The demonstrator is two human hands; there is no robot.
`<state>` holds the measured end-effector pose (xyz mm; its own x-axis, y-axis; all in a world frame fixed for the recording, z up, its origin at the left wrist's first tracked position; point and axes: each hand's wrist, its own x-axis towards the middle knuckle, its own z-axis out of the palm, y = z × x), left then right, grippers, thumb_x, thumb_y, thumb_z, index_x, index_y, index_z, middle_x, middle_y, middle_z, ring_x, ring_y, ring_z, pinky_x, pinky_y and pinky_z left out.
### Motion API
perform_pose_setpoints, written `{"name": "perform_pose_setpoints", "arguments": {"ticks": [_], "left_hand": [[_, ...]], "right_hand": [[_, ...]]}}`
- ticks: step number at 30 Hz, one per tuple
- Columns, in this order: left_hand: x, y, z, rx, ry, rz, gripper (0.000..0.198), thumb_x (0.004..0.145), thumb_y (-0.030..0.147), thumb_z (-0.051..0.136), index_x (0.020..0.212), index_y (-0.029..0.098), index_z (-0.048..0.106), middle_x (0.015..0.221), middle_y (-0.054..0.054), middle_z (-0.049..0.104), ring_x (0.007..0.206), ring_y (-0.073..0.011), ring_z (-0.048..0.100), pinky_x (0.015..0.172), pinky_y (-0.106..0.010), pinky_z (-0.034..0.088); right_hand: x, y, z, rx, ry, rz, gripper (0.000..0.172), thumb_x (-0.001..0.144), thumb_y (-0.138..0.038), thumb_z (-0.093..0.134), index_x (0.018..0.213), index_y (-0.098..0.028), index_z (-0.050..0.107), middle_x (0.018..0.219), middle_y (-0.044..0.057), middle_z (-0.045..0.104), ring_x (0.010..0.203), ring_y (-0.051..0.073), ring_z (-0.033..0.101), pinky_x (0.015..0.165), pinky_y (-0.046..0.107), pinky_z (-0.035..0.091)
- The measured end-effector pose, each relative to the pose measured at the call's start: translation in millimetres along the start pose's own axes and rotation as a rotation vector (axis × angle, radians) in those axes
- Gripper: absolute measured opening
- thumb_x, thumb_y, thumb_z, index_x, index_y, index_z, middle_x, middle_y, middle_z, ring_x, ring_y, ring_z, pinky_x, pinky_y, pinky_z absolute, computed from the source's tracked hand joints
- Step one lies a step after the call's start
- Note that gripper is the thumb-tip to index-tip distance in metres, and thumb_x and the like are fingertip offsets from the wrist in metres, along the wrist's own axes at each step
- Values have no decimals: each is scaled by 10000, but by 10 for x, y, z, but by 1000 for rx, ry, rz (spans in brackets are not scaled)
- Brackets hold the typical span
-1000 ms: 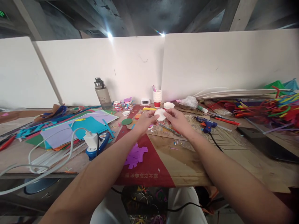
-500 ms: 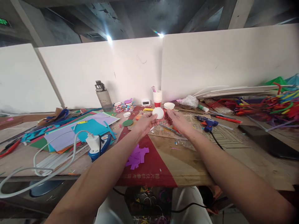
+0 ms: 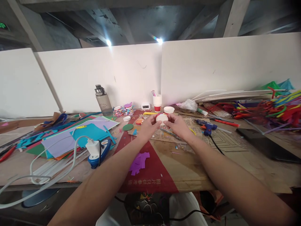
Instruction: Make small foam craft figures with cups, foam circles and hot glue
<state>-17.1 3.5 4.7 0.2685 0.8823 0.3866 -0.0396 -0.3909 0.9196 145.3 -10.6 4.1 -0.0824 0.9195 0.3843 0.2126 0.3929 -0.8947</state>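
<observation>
Both hands meet over the middle of the table around a paper cup (image 3: 161,118), whose round white face is towards me with a red edge at its top. My left hand (image 3: 151,127) is closed on its left side, the thumb at the lower rim. From the right, my right hand (image 3: 176,125) grips the same piece with thumb and fingers. Just behind stand another white-rimmed red paper cup (image 3: 168,110) and a stack of paper cups (image 3: 157,103). A green disc (image 3: 128,127) and an orange lid-like piece (image 3: 139,121) lie left of my hands.
Purple paper strips (image 3: 139,163) lie in front. Coloured sheets (image 3: 56,144), a power strip (image 3: 100,153) and a water bottle (image 3: 103,100) are at left. A blue glue gun (image 3: 207,126), a black phone-like slab (image 3: 268,144) and bright pipe cleaners (image 3: 279,106) are at right.
My right hand has moved left onto the white-faced cup, so both hands now hold it. The red edge at its top shows now. The view has shifted slightly.
</observation>
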Motion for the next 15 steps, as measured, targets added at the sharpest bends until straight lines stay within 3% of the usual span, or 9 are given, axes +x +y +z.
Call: {"name": "perform_pose_setpoints", "arguments": {"ticks": [9,15], "left_hand": [[-32,4,-4,-192,27,-199,360,672,270,786,994,145,683,944,-73,738,759,-160,674,588,-227,496],[62,58,-215,-342,220,-302,288,679,177,747,947,118,658,834,-88,734,665,-143,680,552,-211,444]], "right_hand": [[-13,-38,-37,69,-36,99,294,706,-440,673,862,-201,606,785,-9,623,611,118,492,566,266,420],[71,63,-217,25,232,108,289,771,-466,582,861,-191,580,761,4,588,666,140,515,595,271,428]]}}
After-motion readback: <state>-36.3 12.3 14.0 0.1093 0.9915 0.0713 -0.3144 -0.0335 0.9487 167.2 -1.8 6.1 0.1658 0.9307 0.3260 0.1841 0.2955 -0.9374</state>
